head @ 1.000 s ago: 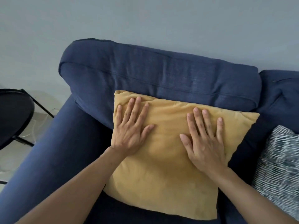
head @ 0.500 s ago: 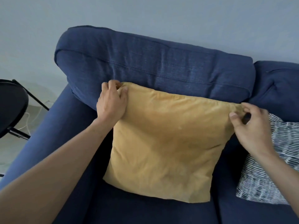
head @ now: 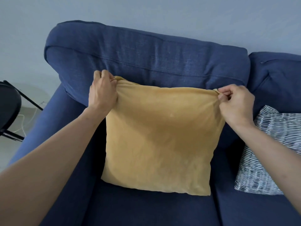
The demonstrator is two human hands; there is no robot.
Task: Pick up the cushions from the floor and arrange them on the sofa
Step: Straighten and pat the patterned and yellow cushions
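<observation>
With its top corners pinched by the left hand point(head: 102, 92) and right hand point(head: 236, 103), the yellow cushion point(head: 161, 137) is best pulled up evenly against the sofa point(head: 146, 51) back.

I'm seeing a blue sofa point(head: 146, 59) carrying 2 cushions: a yellow cushion point(head: 159, 141) is standing on the seat, leaning vs the backrest, and a black-and-white striped cushion point(head: 270, 154) is lying just to its right, partly overlapping the next seat.
</observation>
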